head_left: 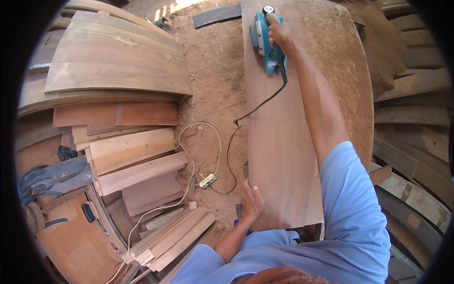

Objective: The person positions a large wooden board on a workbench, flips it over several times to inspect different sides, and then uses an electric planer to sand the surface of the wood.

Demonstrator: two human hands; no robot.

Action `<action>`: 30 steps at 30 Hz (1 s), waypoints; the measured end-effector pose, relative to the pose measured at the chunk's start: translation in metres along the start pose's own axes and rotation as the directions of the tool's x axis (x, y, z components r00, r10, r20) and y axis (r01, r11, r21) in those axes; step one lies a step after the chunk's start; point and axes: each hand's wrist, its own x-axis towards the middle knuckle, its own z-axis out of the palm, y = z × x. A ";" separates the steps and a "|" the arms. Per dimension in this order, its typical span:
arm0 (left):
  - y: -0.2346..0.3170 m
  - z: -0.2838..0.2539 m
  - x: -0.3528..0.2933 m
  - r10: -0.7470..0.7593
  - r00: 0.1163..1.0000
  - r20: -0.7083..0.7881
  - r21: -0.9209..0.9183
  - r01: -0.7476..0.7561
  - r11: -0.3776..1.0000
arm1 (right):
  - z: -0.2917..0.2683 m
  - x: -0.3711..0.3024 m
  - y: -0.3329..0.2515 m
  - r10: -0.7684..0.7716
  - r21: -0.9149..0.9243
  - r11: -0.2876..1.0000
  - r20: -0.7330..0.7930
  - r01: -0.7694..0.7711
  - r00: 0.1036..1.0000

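Observation:
A long, wide reddish-brown wooden board runs away from me, its near end at my body. Toward its far end sits a teal electric hand planer with a black-and-white front knob and a black cord. My right hand is closed round the planer's handle, the arm stretched far forward. My left hand grips the board's left edge near the close end, thumb over the top and fingers along the side. The planer's underside is hidden.
Planer cord and white extension cord meet at a white socket block on the shavings-covered ground. At left are stacked planks and a wide panel. Sawdust-coated wood lies right of the board; more timber is stacked far right.

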 end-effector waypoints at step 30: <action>-0.037 -0.016 0.052 -0.237 0.819 0.522 -0.760 0.573 0.306 | -0.098 -0.361 0.079 0.272 -0.242 0.938 0.073 -0.248 0.959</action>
